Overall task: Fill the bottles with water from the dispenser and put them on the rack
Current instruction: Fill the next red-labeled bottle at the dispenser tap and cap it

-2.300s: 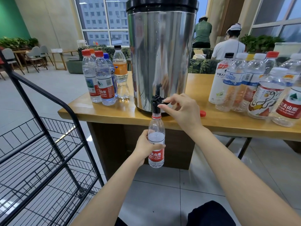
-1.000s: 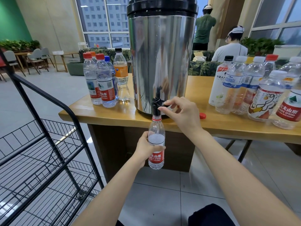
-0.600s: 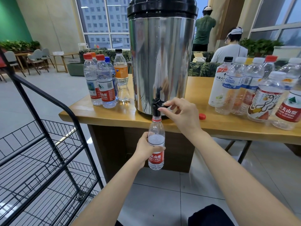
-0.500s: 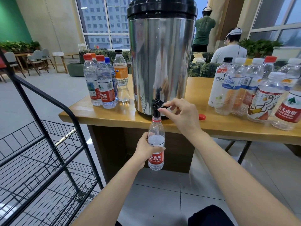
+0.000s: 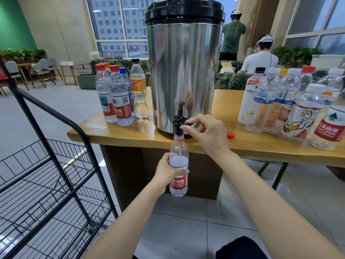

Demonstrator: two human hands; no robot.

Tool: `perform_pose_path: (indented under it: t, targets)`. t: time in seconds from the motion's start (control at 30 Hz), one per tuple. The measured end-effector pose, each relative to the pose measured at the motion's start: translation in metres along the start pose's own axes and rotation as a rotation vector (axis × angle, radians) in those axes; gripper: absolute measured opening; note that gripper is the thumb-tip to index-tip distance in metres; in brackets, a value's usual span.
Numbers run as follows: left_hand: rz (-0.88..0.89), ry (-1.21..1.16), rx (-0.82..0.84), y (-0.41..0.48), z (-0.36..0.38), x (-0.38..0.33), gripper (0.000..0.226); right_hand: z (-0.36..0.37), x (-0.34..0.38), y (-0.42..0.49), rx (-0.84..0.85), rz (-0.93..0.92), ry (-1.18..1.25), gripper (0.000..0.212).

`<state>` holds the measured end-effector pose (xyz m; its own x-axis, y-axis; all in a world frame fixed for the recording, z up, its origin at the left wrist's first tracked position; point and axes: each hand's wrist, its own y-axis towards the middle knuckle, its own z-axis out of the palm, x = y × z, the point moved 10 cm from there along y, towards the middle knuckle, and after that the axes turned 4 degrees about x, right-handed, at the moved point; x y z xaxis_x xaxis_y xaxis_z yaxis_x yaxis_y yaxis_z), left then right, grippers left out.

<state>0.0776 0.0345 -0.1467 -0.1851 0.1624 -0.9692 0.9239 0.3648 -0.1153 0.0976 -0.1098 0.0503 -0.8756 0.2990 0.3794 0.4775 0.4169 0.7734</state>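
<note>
Your left hand [image 5: 169, 174] wraps around the clear plastic bottle [image 5: 178, 171] at its red label, fingers curled snugly on it, holding it upright below the near edge of the wooden table [image 5: 119, 136]. The bottle's long axis runs straight up and down, and its open neck sits directly under the black tap [image 5: 179, 124] of the steel dispenser [image 5: 183, 71], touching it or nearly so. That alignment is what matters: the mouth is narrow, so any tilt or sideways drift would probably send water down the outside.

Your right hand [image 5: 207, 133] pinches the tap's small black lever between thumb and fingertips, just right of the spout. The water line shows near the bottle's shoulder, so by my judgement the fill is close to done, and the right hand is the one placed to stop the flow.

The bottle is thin, ribbed and smooth, likely slippery if wet and easy to squeeze. Its red cap [image 5: 231, 135] lies loose on the table to the right of the dispenser, nearer your right hand. The black wire rack [image 5: 56, 165] stands on the left, nearer your left hand.
</note>
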Motion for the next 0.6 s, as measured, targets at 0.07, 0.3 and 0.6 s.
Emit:
perform_pose_path:
  t: [0.07,0.3,0.6]
  targets:
    - [-0.001,-0.002,0.003,-0.0003,0.0,-0.0003,0.067,-0.0005,0.0003,0.0001,0.0,-0.002,0.002,0.035]
    - [-0.002,-0.002,0.005,-0.001,-0.0003,0.0001,0.068,-0.0004,0.0005,-0.0015,-0.006,0.004,-0.003,0.035]
    - [-0.007,0.001,0.001,-0.0008,-0.0011,0.0001,0.068,-0.0007,0.0005,-0.0004,0.0,0.012,0.006,0.039]
